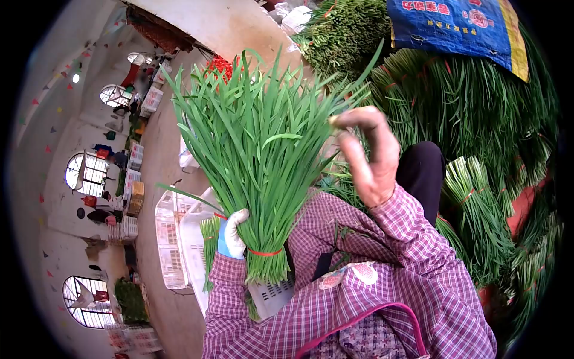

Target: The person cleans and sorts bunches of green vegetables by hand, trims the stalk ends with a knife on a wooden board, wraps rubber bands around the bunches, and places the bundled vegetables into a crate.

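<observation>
My left hand (234,234), in a white and blue glove, is closed around a bunch of garlic chives (257,161). The leaves fan out upward, and a red band (265,253) ties the stems near their cut ends. On the right edge of the leaves is my bare right hand (372,152), slightly blurred, thumb and forefinger curled toward each other. A small pale yellowish spot shows at the forefinger's tip; whether it is a nail or a bit of leaf I cannot make out. My left fingers are mostly hidden behind the bunch.
White plastic crates (173,239) stand beyond my left arm, with another chive bundle (210,245) there. Piled chives (454,102) fill the right side, partly under a blue sack (460,30). Tied bundles (478,209) lie near my knee. Red bands (220,67) sit behind the leaves.
</observation>
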`<action>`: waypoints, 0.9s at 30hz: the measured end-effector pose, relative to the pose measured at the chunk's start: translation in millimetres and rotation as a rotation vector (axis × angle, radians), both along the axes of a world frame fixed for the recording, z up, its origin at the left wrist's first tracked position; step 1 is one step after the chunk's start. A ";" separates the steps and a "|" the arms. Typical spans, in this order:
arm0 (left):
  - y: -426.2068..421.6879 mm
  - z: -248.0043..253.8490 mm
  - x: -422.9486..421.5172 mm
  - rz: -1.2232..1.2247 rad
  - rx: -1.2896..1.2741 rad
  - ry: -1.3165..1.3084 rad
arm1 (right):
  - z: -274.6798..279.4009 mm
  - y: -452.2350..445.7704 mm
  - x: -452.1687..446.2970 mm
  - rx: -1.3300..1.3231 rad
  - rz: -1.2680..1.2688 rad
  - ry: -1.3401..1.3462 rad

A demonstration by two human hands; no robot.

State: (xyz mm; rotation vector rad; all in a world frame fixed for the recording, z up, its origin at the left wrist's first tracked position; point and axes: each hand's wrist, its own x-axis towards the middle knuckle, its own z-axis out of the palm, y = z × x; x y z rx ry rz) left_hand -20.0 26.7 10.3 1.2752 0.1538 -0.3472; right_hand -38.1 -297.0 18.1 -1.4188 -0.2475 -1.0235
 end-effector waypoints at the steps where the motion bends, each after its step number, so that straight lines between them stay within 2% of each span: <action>1: -0.1 -0.5 0.0 -0.023 -0.005 0.015 | 8.2 4.4 1.1 -0.245 0.027 -0.130; 3: -0.4 -3.2 0.0 -0.030 -0.027 0.035 | 12.2 30.9 11.1 -0.400 0.058 -0.193; 4: 0.5 -4.8 -0.3 -0.033 -0.053 0.048 | 6.6 34.4 14.7 -0.397 0.060 -0.189; 6: 5.4 -10.1 -0.3 -0.042 -0.082 0.035 | -5.8 41.2 25.1 -0.503 0.011 0.024; 7: 7.9 -13.0 -0.1 -0.053 -0.113 0.019 | -10.8 45.0 27.3 -0.455 -0.058 0.067; 9: 12.9 -15.7 -0.4 -0.074 -0.132 0.044 | -18.4 45.2 25.2 -0.444 -0.025 0.212; 17: 30.1 -29.9 0.3 -0.081 -0.199 0.105 | -16.3 47.0 35.9 -0.272 0.058 0.398; 19: 28.7 -28.1 -1.2 -0.104 -0.208 0.140 | -13.9 45.8 36.3 -0.222 0.175 0.448; 23: 31.3 -31.8 -1.9 -0.103 -0.201 0.159 | -17.3 47.9 40.2 -0.272 0.189 0.486; 26: 30.1 -32.2 -3.3 -0.144 -0.235 0.166 | -20.1 47.8 40.5 -0.277 0.287 0.551; 27: 30.0 -33.2 -4.9 -0.086 -0.201 0.159 | -22.0 48.0 40.5 -0.240 0.318 0.563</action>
